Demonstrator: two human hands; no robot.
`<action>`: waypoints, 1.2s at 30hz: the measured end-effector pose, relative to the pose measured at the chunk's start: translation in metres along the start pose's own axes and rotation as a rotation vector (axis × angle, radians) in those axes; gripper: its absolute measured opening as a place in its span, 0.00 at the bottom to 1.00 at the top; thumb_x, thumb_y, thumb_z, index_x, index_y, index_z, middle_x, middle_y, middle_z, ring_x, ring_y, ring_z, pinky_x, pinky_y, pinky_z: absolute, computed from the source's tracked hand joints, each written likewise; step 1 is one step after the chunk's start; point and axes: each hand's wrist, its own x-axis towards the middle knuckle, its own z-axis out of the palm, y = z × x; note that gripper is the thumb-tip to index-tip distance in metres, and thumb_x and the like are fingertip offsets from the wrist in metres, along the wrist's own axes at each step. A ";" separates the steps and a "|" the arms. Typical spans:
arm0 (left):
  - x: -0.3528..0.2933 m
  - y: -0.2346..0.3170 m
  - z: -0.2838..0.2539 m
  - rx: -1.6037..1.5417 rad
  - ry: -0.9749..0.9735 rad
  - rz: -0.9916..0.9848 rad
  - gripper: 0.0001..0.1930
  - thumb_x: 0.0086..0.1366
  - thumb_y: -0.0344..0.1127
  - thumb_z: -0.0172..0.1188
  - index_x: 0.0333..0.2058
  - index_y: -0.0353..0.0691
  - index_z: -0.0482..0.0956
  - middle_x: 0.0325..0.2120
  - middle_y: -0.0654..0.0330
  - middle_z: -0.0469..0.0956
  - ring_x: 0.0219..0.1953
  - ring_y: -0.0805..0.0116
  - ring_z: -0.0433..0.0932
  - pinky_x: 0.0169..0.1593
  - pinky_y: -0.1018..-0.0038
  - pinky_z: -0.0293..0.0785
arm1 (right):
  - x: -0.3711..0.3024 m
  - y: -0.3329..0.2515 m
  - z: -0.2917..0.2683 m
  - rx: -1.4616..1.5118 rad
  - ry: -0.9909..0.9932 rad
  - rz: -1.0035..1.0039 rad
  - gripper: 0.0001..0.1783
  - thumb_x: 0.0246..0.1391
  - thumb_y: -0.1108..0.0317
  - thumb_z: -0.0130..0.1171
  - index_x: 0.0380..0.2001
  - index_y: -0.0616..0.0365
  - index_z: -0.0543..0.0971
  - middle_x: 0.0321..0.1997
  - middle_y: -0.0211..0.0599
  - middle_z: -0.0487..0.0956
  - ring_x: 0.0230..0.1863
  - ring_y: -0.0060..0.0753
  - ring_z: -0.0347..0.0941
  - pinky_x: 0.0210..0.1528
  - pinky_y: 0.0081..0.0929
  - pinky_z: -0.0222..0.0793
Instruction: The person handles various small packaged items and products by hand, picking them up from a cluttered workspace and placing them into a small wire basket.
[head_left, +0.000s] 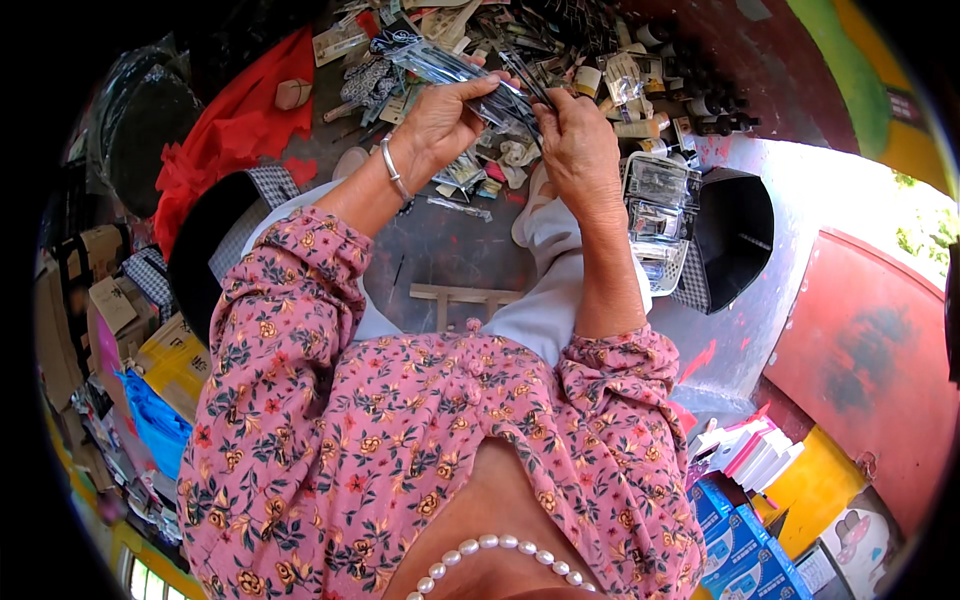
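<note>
My left hand, a silver bangle on its wrist, is closed around a clear plastic packet holding slim dark items whose kind I cannot make out. The packet slants from upper left toward my right hand. My right hand pinches several thin dark sticks at the packet's right end. It is unclear whether they are inside the packet or out of it. Beyond both hands spreads a heap of small packaged goods, with cards, pouches and tubes among them.
A white basket of clear packs stands by my right knee, next to a black bag. Dark bottles lie at the far right. Red cloth drapes at the left. Boxes are piled left, blue boxes lower right.
</note>
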 end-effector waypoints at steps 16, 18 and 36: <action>-0.002 -0.005 -0.002 0.044 0.026 -0.050 0.14 0.50 0.16 0.57 0.34 0.39 0.69 0.29 0.56 0.76 0.34 0.67 0.78 0.39 0.78 0.75 | 0.002 -0.005 0.010 -0.045 -0.041 -0.036 0.12 0.53 0.63 0.48 0.33 0.60 0.73 0.28 0.49 0.73 0.33 0.54 0.69 0.33 0.43 0.63; -0.002 -0.007 -0.004 0.113 0.038 -0.016 0.15 0.51 0.17 0.57 0.37 0.37 0.69 0.30 0.56 0.76 0.34 0.68 0.77 0.40 0.78 0.74 | 0.004 0.002 0.012 0.041 -0.044 -0.069 0.12 0.53 0.63 0.48 0.33 0.61 0.73 0.27 0.51 0.73 0.33 0.55 0.69 0.33 0.43 0.62; 0.006 0.000 -0.013 0.226 0.156 -0.027 0.12 0.52 0.16 0.53 0.36 0.34 0.69 0.32 0.51 0.76 0.36 0.61 0.77 0.43 0.74 0.76 | 0.000 0.021 -0.022 0.336 -0.298 0.266 0.16 0.56 0.61 0.44 0.33 0.64 0.74 0.20 0.37 0.73 0.19 0.25 0.71 0.20 0.24 0.63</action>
